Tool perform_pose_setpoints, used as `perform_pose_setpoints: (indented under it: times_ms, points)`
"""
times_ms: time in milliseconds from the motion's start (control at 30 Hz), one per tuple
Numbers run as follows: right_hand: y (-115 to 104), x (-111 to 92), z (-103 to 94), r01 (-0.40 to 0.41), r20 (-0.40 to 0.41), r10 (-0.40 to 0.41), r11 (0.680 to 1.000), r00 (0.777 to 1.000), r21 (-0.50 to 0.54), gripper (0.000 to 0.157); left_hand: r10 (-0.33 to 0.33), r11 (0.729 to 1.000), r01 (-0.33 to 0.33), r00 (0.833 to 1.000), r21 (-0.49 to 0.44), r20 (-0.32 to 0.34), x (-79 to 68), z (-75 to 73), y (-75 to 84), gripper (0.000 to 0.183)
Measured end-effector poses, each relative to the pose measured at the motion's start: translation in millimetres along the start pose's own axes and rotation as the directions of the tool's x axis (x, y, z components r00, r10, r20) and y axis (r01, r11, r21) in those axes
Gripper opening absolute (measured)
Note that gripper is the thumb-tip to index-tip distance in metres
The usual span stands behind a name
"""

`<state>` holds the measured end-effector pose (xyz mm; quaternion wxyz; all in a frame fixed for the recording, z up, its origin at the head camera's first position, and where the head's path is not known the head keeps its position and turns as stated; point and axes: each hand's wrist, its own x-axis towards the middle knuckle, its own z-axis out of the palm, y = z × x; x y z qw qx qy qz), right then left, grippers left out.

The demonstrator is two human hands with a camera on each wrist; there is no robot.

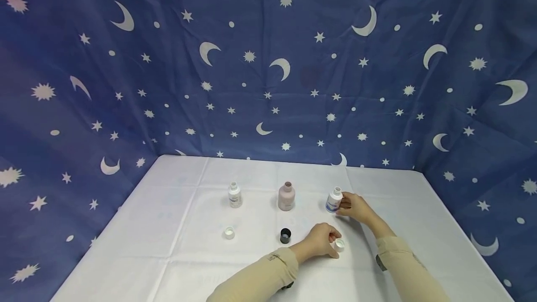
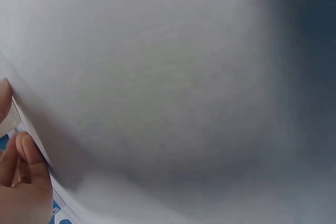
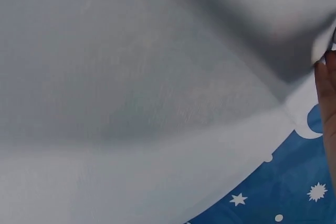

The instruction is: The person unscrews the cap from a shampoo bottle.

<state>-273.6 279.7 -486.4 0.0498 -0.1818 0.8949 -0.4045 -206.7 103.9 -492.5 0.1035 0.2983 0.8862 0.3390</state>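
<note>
Three small bottles without caps stand in a row on a white-covered table: a white one (image 1: 235, 195) at left, a pinkish one (image 1: 286, 196) in the middle, and a white one with a blue label (image 1: 333, 201) at right. My right hand (image 1: 355, 207) holds that right bottle from its right side, thumb and fingers around it. Nearer me, my left hand (image 1: 320, 240) has thumb and fingertips at either side of a white cap (image 1: 339, 245), pinching it near the tabletop. In the wrist views, both hands (image 2: 26, 182) (image 3: 328, 103) show only at the edge.
In front of the left bottle lies another white cap (image 1: 229, 233), and a black cap (image 1: 285, 236) lies in front of the pinkish one, close to the left wrist. Behind the table (image 1: 201, 264) hangs a blue curtain (image 1: 260, 92) with moons and stars.
</note>
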Motion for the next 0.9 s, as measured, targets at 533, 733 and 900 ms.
perform_pose_setpoints:
  times_ms: [533, 733, 900]
  points:
    - [12, -21, -9.9, -0.023, -0.038, 0.019, 0.995, 0.999, -0.096, 0.04, -0.1, 0.995, 0.098, 0.992, -0.029, -0.073, -17.5, -2.4, 7.9, 0.059]
    - [10, -26, -13.4, -0.046, -0.085, 0.034, 0.988, 0.996, -0.147, 0.036, -0.072, 0.995, 0.061, 0.988, -0.085, -0.138, -37.9, -23.7, 11.0, 0.047]
    - [5, -34, -18.6, -0.105, -0.219, 0.064, 0.977, 0.974, -0.183, 0.028, 0.008, 0.994, -0.025, 0.989, -0.109, -0.15, -58.3, -53.4, 2.2, 0.039]
